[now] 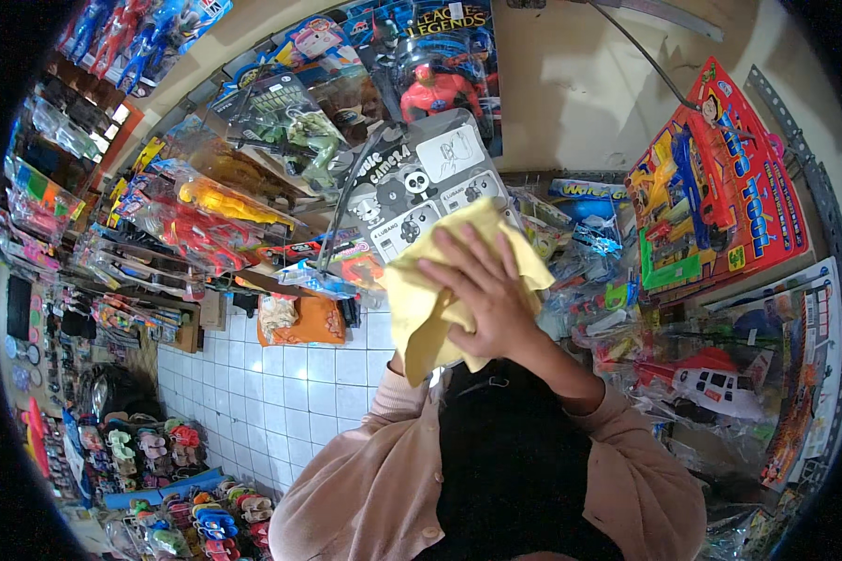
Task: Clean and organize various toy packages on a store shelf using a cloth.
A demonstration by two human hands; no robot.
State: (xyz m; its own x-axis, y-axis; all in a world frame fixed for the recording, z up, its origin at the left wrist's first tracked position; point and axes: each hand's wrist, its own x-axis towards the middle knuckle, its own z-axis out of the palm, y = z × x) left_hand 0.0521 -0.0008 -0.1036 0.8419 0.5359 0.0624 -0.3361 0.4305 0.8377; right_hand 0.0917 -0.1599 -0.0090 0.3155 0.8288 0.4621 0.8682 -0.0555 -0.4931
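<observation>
Toy-shop wall of hanging blister packs. Right hand (486,294), fingers spread flat, presses a soft yellow cloth (435,299) against a grey toy-camera card pack (421,182) directly ahead; left hand unseen.

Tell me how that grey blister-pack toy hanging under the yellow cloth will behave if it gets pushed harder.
The grey toy pack looks like thin card and clear plastic, so probably light, and it may flex. It seems to hang from the rack, so it would likely swing. The yellow cloth under the right hand drapes limply and may slide on the plastic.
</observation>
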